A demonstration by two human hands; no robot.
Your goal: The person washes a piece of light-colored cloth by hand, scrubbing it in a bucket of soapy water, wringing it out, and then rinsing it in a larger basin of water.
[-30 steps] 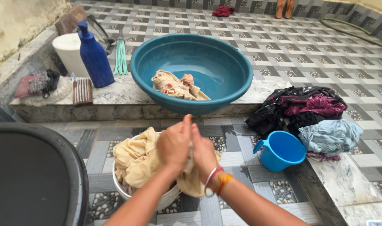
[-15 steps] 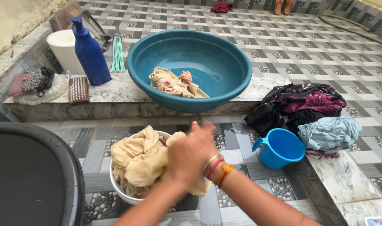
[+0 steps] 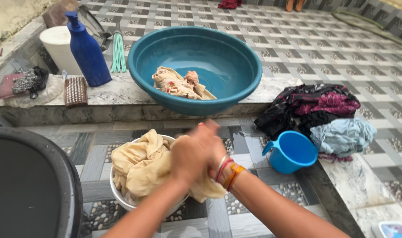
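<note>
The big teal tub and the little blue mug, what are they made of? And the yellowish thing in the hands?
The teal tub looks like plastic: smooth, glossy, one even colour. The blue mug looks like plastic too, shiny with a moulded handle. The cream cloth is soft fabric, probably cotton: it folds and bunches, and both hands grip it.

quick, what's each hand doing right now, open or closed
Left hand: closed on the wet beige cloth over the white bowl.
Right hand: blurred, pressed against the left on the same cloth; grip cannot be told.

One head-worn view — looking steeply down, close over the tiled floor (image 3: 253, 176).
</note>
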